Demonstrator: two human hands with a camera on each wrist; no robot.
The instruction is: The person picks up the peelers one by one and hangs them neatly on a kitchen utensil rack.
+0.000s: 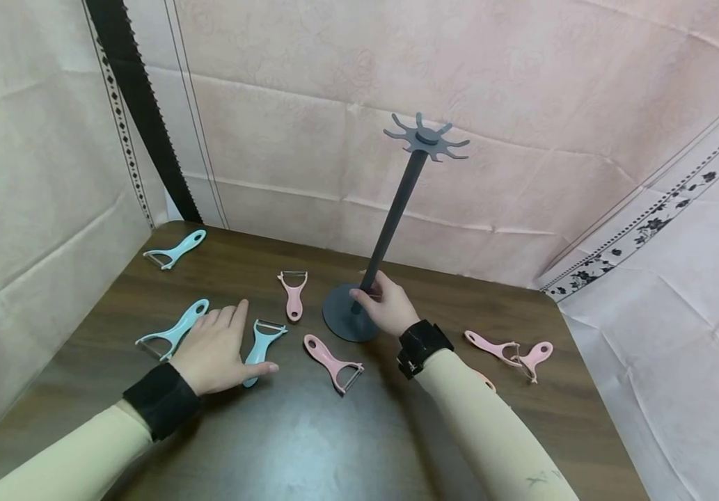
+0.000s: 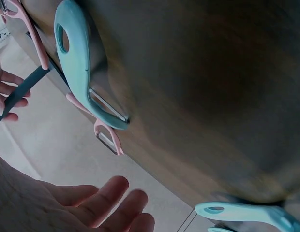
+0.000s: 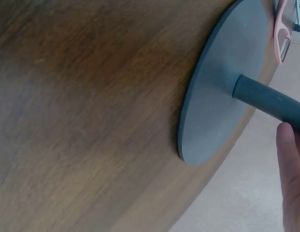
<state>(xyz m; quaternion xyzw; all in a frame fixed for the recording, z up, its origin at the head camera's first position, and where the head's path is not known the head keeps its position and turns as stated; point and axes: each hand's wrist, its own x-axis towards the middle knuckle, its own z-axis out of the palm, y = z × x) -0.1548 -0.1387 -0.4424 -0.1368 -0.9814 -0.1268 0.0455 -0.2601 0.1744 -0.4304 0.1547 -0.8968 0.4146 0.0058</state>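
A dark grey stand has a round base [image 1: 339, 313], an upright pole [image 1: 392, 216] and a top ring of curved hooks [image 1: 427, 136] that hold nothing. My right hand [image 1: 394, 307] grips the pole low down, just above the base, with thumb and fingers around it; the right wrist view shows the pole [image 3: 266, 100] at the fingertips. My left hand [image 1: 215, 351] hovers with straight fingers and spread thumb between two light-blue peelers. One blue peeler [image 1: 262, 344] lies partly under its thumb, and another blue peeler [image 1: 187, 321] lies beyond its fingers. Nothing is in that hand.
A third blue peeler [image 1: 184, 247] lies at the far left of the wooden table [image 1: 284, 445]. Pink peelers [image 1: 294, 305] [image 1: 323, 353] flank the base's left side. Two more pink peelers [image 1: 489, 346] [image 1: 541, 353] touch at the right. My right forearm partly covers an orange-pink piece [image 1: 487, 380]. Cloth hangs behind.
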